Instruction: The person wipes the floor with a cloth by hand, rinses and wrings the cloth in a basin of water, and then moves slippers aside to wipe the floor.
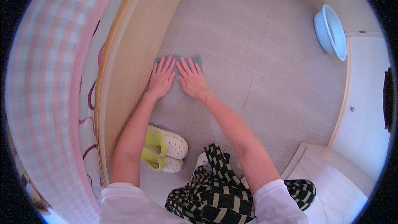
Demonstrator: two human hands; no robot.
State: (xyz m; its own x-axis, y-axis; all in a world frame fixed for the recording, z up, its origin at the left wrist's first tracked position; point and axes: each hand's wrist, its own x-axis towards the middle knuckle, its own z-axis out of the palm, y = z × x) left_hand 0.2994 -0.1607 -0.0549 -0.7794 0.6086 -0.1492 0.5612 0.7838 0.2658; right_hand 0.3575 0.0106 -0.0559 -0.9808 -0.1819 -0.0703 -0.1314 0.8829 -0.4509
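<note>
A grey-green cloth point(196, 59) lies flat on the wood-plank floor point(230, 93), against the foot of the wooden bed side. My left hand point(162, 79) rests palm down on its left part, close to the bed board, with fingers spread. Beside it, my right hand point(191, 79) lies flat on the right part, fingers apart and pointing forward. The two hands nearly meet at the fingertips and cover much of the cloth. Neither hand shows a grip around it.
The wooden bed side panel point(140, 37) runs along my left, under a pink checked bedcover point(56, 77). White clogs with lime lining point(175, 146) stand near my left forearm. A light-blue basin point(329, 32) leans by the right wall. A white cabinet point(367, 90) stands at right.
</note>
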